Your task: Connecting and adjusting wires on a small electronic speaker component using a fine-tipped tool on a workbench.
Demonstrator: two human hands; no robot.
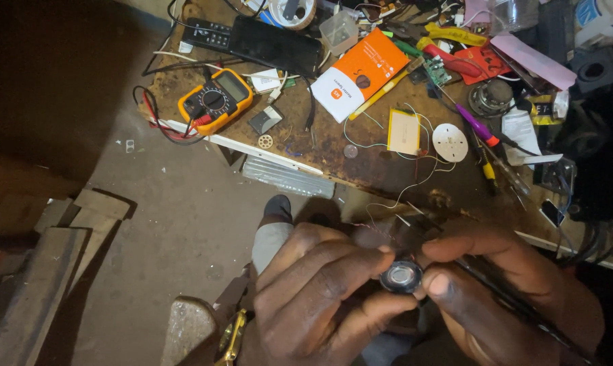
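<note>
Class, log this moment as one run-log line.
left hand: pinches small round speaker | right hand: pinches speaker, holds thin tool | workbench: multimeter

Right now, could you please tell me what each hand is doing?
Left hand: closed, pinching the small round speaker.
Right hand: closed, fingertips on the same speaker, with a thin dark tool along it.

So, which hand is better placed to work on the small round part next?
Probably the right hand. It already holds a thin dark tool beside the small round speaker, with thumb and forefinger at its edge. The left hand is busy gripping the speaker and seems better kept as the support.
</note>
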